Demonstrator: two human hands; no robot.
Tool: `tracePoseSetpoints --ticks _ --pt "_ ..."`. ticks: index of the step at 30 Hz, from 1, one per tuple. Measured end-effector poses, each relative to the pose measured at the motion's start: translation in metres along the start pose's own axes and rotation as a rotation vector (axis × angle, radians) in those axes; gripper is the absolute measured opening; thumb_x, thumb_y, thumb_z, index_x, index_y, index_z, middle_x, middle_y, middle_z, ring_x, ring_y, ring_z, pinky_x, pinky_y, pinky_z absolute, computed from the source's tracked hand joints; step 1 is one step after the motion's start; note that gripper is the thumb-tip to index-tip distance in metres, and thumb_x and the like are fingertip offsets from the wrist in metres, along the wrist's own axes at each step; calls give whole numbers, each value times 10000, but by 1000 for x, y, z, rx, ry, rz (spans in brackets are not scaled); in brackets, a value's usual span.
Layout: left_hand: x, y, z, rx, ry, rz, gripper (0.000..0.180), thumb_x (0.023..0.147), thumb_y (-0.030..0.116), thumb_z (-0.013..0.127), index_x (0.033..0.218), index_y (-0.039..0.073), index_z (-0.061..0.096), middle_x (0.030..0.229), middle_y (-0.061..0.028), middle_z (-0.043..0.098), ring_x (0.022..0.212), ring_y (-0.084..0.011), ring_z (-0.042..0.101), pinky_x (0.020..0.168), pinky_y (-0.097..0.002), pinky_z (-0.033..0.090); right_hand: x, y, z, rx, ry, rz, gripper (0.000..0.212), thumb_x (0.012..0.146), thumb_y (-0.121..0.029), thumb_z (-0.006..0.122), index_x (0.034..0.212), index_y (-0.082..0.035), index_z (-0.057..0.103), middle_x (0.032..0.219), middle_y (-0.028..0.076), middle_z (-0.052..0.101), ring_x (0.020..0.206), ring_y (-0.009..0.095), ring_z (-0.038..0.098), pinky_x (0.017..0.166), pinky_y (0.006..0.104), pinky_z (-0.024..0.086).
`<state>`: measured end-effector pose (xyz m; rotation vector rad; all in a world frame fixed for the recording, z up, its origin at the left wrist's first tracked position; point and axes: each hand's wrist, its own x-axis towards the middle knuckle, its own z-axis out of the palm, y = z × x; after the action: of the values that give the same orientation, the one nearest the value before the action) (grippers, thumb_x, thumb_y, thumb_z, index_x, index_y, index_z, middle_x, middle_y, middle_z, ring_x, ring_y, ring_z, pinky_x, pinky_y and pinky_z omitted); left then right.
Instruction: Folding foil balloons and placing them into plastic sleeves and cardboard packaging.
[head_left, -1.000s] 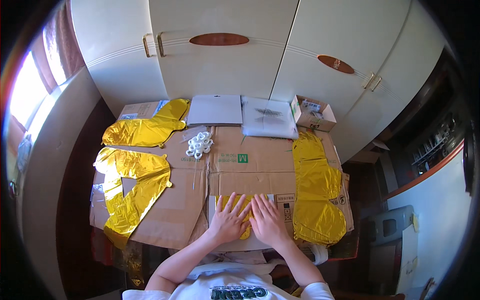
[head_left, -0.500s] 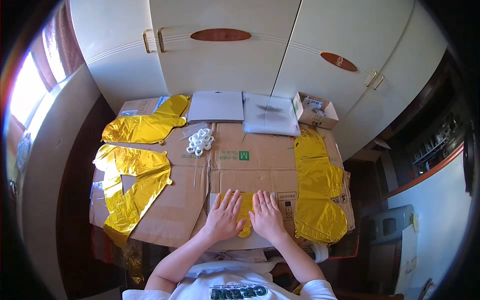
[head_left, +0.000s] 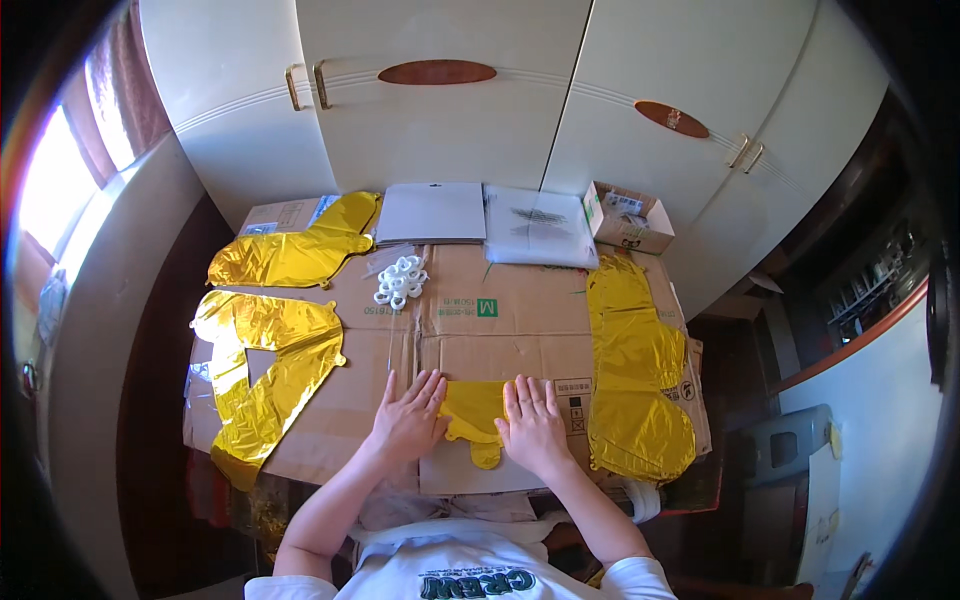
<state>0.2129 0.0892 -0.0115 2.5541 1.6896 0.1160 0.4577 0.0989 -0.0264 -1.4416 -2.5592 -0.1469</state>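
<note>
A folded gold foil balloon [head_left: 474,408] lies in front of me on a pale card [head_left: 455,474], with a rounded tab pointing toward me. My right hand [head_left: 533,425] rests flat over its right end, fingers stretched out. At the foil's left edge is my left hand [head_left: 405,418], also flat with its fingers extended, mostly on the cardboard [head_left: 380,350]. Neither hand grips anything. Parts of the foil under the fingers are hidden.
Flat gold foil balloons lie at left [head_left: 275,350], far left [head_left: 290,257] and right [head_left: 640,370]. White rings [head_left: 401,281] are piled near the middle. Behind them are grey-white sheets [head_left: 430,212], clear plastic bags [head_left: 540,228] and a small open box [head_left: 630,218], before pale cabinets [head_left: 440,130].
My left hand has slid left, uncovering more of the folded foil. My right hand has stayed nearly in place at the foil's right end.
</note>
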Motion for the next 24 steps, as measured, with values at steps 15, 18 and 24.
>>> tracePoseSetpoints --ticks 15,18,24 --pt "102 22 11 -256 -27 614 593 987 301 434 1503 44 298 1525 -135 378 1439 -276 314 1198 -436 211 -1 -1 2 21 -17 58 600 925 -362 543 1323 85 502 1384 266 496 1349 353 425 1162 552 212" --pt "102 27 11 -174 -25 625 565 1004 354 385 1515 124 311 1549 -58 360 1457 -255 279 1205 -444 175 -11 1 -2 -7 -26 80 600 920 -389 567 1302 72 524 1368 249 513 1349 350 426 1150 566 228" --pt "98 25 10 -52 -21 644 533 1010 395 356 1518 239 324 1569 17 328 1471 -264 238 1203 -500 130 -64 -16 -42 211 29 -163 552 870 -435 643 1272 -59 602 1358 114 558 1290 257 491 1119 519 314"
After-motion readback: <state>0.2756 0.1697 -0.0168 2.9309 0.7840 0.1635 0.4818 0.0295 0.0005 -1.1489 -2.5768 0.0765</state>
